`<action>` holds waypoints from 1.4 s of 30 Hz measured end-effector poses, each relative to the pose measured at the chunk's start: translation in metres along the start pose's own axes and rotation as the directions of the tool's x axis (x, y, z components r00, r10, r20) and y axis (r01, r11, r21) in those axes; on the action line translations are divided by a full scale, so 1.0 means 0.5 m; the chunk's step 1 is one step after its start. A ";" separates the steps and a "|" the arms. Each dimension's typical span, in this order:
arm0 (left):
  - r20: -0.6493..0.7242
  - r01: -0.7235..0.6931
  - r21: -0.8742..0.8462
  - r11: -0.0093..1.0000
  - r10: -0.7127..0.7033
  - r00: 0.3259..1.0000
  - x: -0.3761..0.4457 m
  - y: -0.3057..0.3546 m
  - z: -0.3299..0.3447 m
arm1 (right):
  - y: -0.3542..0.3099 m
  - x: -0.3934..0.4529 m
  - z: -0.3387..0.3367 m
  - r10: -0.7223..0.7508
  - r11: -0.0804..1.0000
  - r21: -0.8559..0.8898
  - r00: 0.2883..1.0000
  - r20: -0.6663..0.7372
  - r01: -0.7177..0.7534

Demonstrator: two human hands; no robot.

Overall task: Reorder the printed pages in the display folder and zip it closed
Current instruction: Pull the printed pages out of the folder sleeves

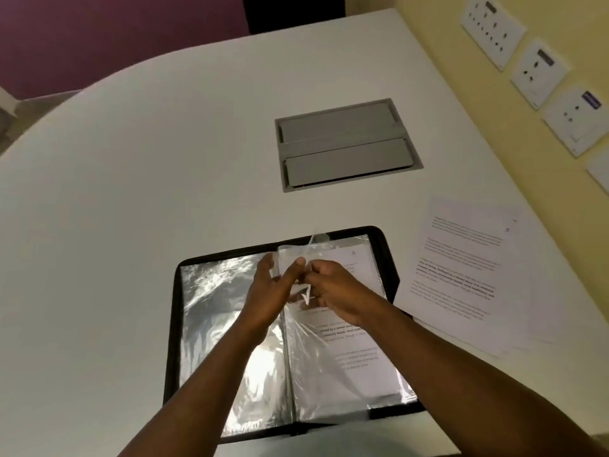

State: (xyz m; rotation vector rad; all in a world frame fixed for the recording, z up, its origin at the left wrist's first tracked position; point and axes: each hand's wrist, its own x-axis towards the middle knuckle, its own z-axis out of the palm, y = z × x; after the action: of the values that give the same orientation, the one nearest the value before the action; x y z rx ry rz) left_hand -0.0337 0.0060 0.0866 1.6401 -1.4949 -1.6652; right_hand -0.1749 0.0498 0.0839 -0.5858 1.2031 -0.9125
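From the head camera, a black zip-edged display folder (389, 258) with shiny clear plastic sleeves lies open on a white rounded table (131, 192). Above the folder's spine both hands meet on a lifted clear plastic sleeve (296, 252). The left hand (267, 291) has its fingers extended along the sleeve, thumb against it; the right hand (333, 288) is curled, pinching the sleeve's edge. A printed page (356, 268) sits in the folder's right half; its text is too blurred to read. Right of the folder lie loose white printed sheets (461, 278), also illegible. Beyond the folder is a grey recessed cable hatch (346, 145). White wall sockets (540, 70) are mounted on the yellow wall to the far right.
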 end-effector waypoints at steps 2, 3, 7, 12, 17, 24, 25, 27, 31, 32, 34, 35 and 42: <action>0.131 0.101 -0.144 0.984 -0.082 0.988 -0.008 -0.023 -0.052 | 0.005 0.020 0.052 -0.007 0.999 0.050 0.998 0.062 0.004; 0.176 0.139 -0.210 0.968 -0.102 0.979 -0.011 -0.030 -0.076 | 0.011 0.028 0.077 -0.004 0.997 0.077 0.995 0.095 -0.004; 0.110 0.172 -0.293 0.941 -0.146 0.983 -0.041 -0.035 -0.150 | 0.044 0.046 0.162 0.020 0.945 0.316 0.977 0.211 -0.088; -0.070 0.217 -0.228 0.949 -0.238 0.969 -0.037 -0.068 -0.219 | 0.068 0.062 0.214 0.002 0.964 0.260 0.981 0.194 -0.053; -0.246 0.255 -0.152 0.955 -0.286 0.926 -0.003 -0.130 -0.294 | 0.103 0.049 0.159 -0.123 0.845 -0.534 0.983 -0.133 0.034; -0.436 0.352 0.074 0.933 -0.287 0.853 0.040 -0.228 -0.356 | 0.220 -0.010 -0.022 -0.216 0.392 -0.917 0.961 -0.174 -0.078; -0.483 0.382 0.159 0.910 -0.266 0.835 0.044 -0.237 -0.355 | 0.230 -0.018 -0.042 -0.221 0.312 -0.946 0.962 -0.161 -0.087; -0.591 0.432 0.301 0.850 -0.190 0.784 0.041 -0.236 -0.333 | 0.248 -0.032 -0.074 -0.250 0.190 -0.977 0.957 -0.149 -0.102; -0.612 0.254 0.499 0.829 0.129 0.781 0.033 -0.211 -0.243 | 0.266 -0.043 -0.106 -0.271 0.145 -0.976 0.942 -0.198 -0.163; -0.531 0.171 0.592 0.788 0.221 0.818 0.037 -0.213 -0.217 | 0.265 -0.041 -0.110 -0.274 0.153 -0.973 0.939 -0.208 -0.171; -0.338 0.007 0.693 0.721 0.317 0.886 0.044 -0.209 -0.162 | 0.258 -0.034 -0.117 -0.280 0.160 -0.971 0.935 -0.218 -0.178; -0.244 -0.068 0.716 0.695 0.341 0.908 0.048 -0.204 -0.135 | 0.251 -0.029 -0.120 -0.280 0.162 -0.970 0.934 -0.220 -0.180; 0.145 -0.284 0.786 0.549 0.283 0.948 0.107 -0.155 -0.019 | 0.181 0.041 -0.149 -0.303 0.124 -0.974 0.928 -0.219 -0.189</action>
State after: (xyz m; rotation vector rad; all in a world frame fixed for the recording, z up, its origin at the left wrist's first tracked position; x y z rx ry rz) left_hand -0.0082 -0.0138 -0.0024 1.5989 -2.5940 -0.7994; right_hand -0.2187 0.0865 -0.0205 -1.6416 2.1620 -0.0461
